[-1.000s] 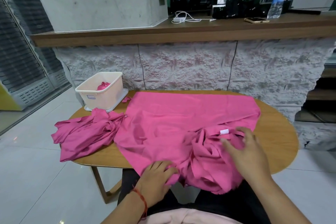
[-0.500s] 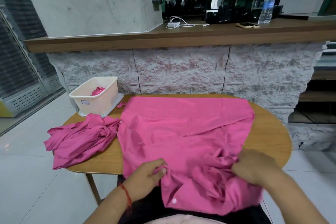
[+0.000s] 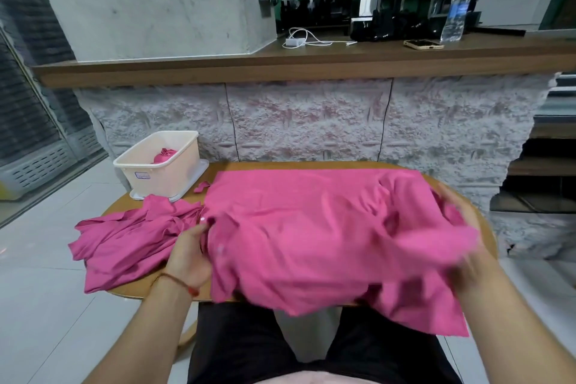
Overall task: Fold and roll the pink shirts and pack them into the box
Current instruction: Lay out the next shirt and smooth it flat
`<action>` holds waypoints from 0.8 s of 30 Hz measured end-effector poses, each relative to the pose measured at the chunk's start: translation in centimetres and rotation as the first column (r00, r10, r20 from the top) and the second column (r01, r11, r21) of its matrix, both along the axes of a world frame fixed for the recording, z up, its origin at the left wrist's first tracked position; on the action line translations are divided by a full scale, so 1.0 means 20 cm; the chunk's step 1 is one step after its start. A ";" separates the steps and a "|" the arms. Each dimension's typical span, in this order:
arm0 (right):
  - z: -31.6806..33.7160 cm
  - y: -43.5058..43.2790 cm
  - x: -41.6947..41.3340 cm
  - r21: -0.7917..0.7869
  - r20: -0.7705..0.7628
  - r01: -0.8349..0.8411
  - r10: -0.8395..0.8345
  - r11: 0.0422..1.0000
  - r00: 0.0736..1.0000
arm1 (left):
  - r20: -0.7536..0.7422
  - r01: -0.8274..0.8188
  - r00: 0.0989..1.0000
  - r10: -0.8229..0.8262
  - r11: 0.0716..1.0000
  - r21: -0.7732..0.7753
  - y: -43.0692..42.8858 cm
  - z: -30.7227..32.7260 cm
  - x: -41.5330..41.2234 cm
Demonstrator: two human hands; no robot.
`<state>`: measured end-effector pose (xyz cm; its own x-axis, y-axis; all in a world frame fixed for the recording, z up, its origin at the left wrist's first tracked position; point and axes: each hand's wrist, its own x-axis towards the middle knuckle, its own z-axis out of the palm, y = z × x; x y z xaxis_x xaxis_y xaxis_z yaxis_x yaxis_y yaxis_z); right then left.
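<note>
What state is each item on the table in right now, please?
Large pink shirt: spread over the wooden table, near part lifted, unfolded.
Second pink shirt: crumpled at the table's left edge.
White plastic box: open, one rolled pink shirt inside.
Left hand: pinches the large shirt's button edge.
Right hand: grips its right side, blurred.

Rumpled pink shirt right of box
</note>
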<state>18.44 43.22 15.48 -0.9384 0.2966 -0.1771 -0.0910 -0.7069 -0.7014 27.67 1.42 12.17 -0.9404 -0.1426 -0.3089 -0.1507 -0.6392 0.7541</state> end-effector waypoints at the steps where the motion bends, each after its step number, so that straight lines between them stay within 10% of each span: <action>1: -0.01 -0.02 -0.03 -0.084 -0.011 -0.122 0.121 0.989 0.993 | -0.008 -0.096 0.995 0.096 0.995 0.031 0.00 0.00 -0.07; 4: -0.12 0.02 -0.15 0.055 0.176 -0.418 0.403 0.907 0.898 | 0.122 -0.197 0.955 0.270 0.886 -0.419 -0.02 -0.11 -0.19; 6: -0.25 0.01 -0.16 0.314 0.290 -0.450 0.367 0.836 0.884 | 0.105 -0.161 0.924 0.369 0.621 -0.767 -0.04 -0.21 -0.17; 11: -0.46 0.01 -0.04 0.926 0.255 -0.305 0.223 0.224 0.941 | 0.089 -0.010 0.976 0.199 0.449 -0.893 0.01 -0.41 -0.09; 15: -0.54 -0.03 0.09 0.963 0.053 0.018 0.251 -0.270 0.966 | 0.115 0.067 0.971 0.207 0.226 -0.972 -0.02 -0.54 -0.02; 18: -0.57 -0.10 0.15 0.899 0.201 -0.055 0.296 -0.435 0.934 | 0.094 0.097 0.976 0.199 -0.001 -0.995 -0.02 -0.55 0.00; 24: -0.66 -0.02 0.16 0.817 0.341 -0.227 0.126 -0.531 0.932 | 0.061 0.034 0.986 0.157 0.167 -0.985 0.02 -0.52 0.07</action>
